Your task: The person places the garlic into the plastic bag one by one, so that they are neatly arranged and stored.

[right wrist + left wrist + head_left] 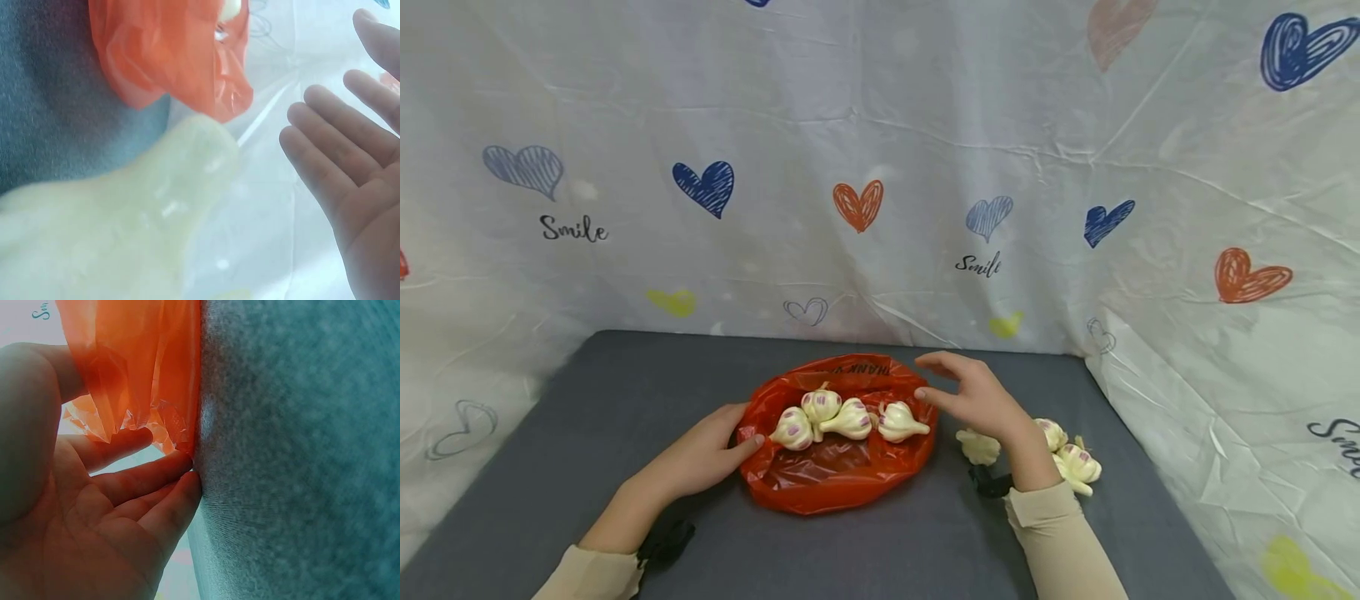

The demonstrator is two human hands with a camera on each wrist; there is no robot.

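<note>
A red plastic bag (820,498) lies with its mouth spread wide on the grey table. Several white garlic bulbs (853,419) with purple marks rest inside it. My left hand (703,454) pinches the bag's left rim, thumb inside and fingers outside. In the left wrist view the thin plastic (134,356) passes between thumb and fingers. At the bag's right rim, my right hand (973,396) hovers with fingers extended and nothing in it. The right wrist view shows its spread fingers beside the bag (169,56), with a pale garlic bulb (125,231) close to the camera.
Right of the bag, a garlic bulb (978,447) lies by my right wrist, and several more garlic bulbs (1078,462) sit beyond the forearm, partly hidden by it. A white curtain (910,250) printed with hearts hangs behind and beside the table (640,375).
</note>
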